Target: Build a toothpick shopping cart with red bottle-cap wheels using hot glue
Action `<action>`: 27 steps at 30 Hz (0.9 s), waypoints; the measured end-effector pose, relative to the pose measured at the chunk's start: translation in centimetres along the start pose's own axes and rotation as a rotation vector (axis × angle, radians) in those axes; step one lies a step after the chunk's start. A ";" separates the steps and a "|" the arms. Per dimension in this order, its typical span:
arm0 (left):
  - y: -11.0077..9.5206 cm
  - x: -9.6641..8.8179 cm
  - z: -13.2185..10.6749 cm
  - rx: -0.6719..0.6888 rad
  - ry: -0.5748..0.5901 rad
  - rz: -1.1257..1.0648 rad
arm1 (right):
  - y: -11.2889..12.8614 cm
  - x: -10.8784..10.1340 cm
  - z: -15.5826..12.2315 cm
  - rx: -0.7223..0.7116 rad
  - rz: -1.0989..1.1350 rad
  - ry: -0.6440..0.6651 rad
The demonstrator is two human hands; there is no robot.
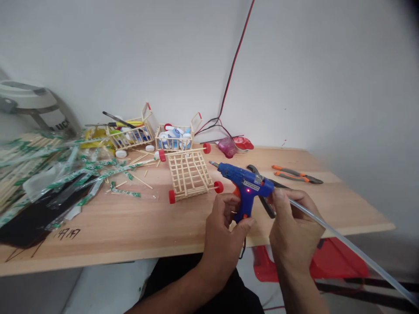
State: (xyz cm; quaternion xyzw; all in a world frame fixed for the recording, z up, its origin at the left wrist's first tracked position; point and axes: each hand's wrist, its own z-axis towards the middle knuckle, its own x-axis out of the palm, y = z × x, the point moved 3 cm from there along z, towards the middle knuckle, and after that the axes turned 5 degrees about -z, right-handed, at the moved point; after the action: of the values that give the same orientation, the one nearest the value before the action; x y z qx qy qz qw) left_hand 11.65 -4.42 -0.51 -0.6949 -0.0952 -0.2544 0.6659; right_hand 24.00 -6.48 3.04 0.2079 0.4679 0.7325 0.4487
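Note:
My left hand point(225, 231) is closed round the handle of a blue hot glue gun point(246, 185), whose nozzle points left and whose small red light glows. At the gun's back end, my right hand point(293, 226) pinches a long, clear glue stick point(353, 248) that trails off to the lower right. The stick's front end is hidden by my fingers and the gun. Left of the nozzle, a small cart made of wooden sticks point(190, 172) with red bottle-cap wheels lies on the wooden table point(157, 235).
Black-handled pliers point(266, 206) lie behind the gun, orange-handled pliers point(296, 174) to the right. Two stick carts point(131, 138) holding bottle caps stand by the wall. Wrapped sticks point(29, 161) and a black phone-like slab point(42, 213) cover the left. A red stool point(340, 261) is below.

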 end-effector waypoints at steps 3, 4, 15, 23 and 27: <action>-0.1 -0.2 0.3 -0.010 -0.025 -0.039 | -0.2 0.0 0.6 -0.055 -0.015 0.135; -0.1 -0.3 0.3 -0.011 -0.031 -0.057 | -0.4 -0.1 0.8 -0.084 -0.024 0.192; -0.2 -0.3 0.3 -0.014 -0.003 -0.089 | 0.4 -2.1 2.8 -0.567 -0.190 0.204; -0.4 -0.5 0.2 -0.016 0.012 -0.051 | 0.5 -1.6 1.9 -0.470 -0.145 0.121; -0.4 -0.6 0.3 0.004 0.004 -0.043 | 0.4 -1.1 1.6 -0.288 -0.052 0.146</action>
State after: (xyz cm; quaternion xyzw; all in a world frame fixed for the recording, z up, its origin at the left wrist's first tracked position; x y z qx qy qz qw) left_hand 11.04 -3.95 -0.38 -0.6908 -0.1092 -0.2699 0.6619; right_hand 25.51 -6.73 4.27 0.0757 0.3946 0.7932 0.4575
